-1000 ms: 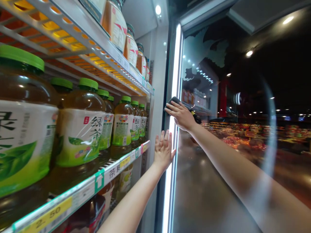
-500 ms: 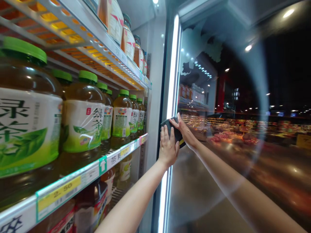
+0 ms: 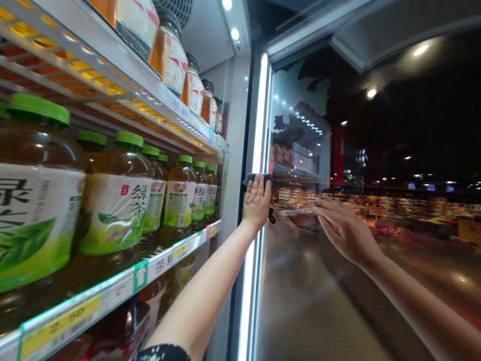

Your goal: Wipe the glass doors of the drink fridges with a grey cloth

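Observation:
A dark grey cloth (image 3: 269, 178) lies against the lit edge strip (image 3: 260, 115) of the cooler's glass door (image 3: 300, 281). My left hand (image 3: 257, 200) presses it there, with the palm flat and the fingers pointing up; part of the cloth is hidden behind the hand. A small dark loop hangs just right of the hand. My right hand (image 3: 347, 230) is to the right, in front of the glass and apart from the cloth, with nothing in it and its fingers stretched out to the left.
At the left, a shelf edge (image 3: 120, 293) with price tags runs under green-capped tea bottles (image 3: 112, 210). Above it stands another shelf with amber bottles (image 3: 171, 60). Beyond the glass are blurred shop displays and ceiling lights.
My right hand has come off the cloth and moved to the right. My left hand stays on the cloth, now covering more of its middle. The view has shifted slightly.

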### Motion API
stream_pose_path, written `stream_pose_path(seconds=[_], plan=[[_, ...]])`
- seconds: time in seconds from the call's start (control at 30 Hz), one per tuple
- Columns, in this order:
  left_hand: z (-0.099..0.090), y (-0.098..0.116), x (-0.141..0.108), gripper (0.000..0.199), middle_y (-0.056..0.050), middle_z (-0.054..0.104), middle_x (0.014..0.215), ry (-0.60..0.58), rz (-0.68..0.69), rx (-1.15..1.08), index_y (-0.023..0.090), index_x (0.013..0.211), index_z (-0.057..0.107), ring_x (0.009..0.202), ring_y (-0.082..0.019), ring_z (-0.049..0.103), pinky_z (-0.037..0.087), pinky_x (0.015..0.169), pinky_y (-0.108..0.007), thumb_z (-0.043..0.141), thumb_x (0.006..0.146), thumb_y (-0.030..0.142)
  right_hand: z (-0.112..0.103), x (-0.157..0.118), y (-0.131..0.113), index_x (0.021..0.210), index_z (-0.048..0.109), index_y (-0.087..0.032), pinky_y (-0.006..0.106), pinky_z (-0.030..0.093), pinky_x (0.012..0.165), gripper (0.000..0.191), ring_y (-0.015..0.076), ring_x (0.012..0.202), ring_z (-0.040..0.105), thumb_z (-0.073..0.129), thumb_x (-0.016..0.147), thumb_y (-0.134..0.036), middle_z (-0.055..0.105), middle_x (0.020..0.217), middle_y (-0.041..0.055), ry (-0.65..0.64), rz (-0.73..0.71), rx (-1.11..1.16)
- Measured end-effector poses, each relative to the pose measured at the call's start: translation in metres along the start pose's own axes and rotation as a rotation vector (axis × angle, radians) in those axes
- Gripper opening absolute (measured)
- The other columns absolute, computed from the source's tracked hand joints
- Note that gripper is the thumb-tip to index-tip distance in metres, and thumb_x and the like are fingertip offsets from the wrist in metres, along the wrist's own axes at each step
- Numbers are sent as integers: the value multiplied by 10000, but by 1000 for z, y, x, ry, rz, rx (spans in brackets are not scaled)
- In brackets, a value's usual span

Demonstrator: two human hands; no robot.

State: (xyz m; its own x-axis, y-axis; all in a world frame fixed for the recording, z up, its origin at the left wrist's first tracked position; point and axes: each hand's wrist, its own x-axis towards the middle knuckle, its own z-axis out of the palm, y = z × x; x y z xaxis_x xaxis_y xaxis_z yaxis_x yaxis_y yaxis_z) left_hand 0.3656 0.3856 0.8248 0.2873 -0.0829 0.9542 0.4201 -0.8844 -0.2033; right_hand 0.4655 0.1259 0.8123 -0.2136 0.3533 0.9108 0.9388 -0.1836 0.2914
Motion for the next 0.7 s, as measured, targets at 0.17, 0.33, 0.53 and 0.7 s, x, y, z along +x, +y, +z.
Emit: stream_pose_path(seconds=[0.17,0.33,0.53,0.7], plan=[[3,13,-42,618,-113,244,1699,-9,-30,-26,296,1537,456,1588,-291,129,166,1277,-600,540,940,158,-12,-39,0,1245,721,-237,578,438,1187,332,312,1400,533,522,981,-219,619,1453,99,-37,-92,-153],[-2,0,-23,485,-159,239,1700,-2,-119,-70,208,1386,603,1594,-353,98,144,1263,-644,614,942,403,-12,-51,6,1370,638,-259,537,462,1182,423,290,1405,525,525,973,-170,576,1496,79,-13,-144,-204],[3,13,-43,476,-142,285,1687,68,-209,5,275,1442,554,1585,-341,168,136,1256,-677,566,967,288,-11,-56,9,1450,572,-305,531,462,1178,531,284,1378,556,535,947,-139,565,1508,49,4,-154,-193],[10,22,-81,676,-208,127,1714,23,-182,-36,174,1521,445,1586,-388,94,271,1226,-649,661,895,307,-11,-59,8,1483,537,-309,542,463,1172,564,287,1405,526,508,947,-136,539,1531,53,-30,-144,-192]])
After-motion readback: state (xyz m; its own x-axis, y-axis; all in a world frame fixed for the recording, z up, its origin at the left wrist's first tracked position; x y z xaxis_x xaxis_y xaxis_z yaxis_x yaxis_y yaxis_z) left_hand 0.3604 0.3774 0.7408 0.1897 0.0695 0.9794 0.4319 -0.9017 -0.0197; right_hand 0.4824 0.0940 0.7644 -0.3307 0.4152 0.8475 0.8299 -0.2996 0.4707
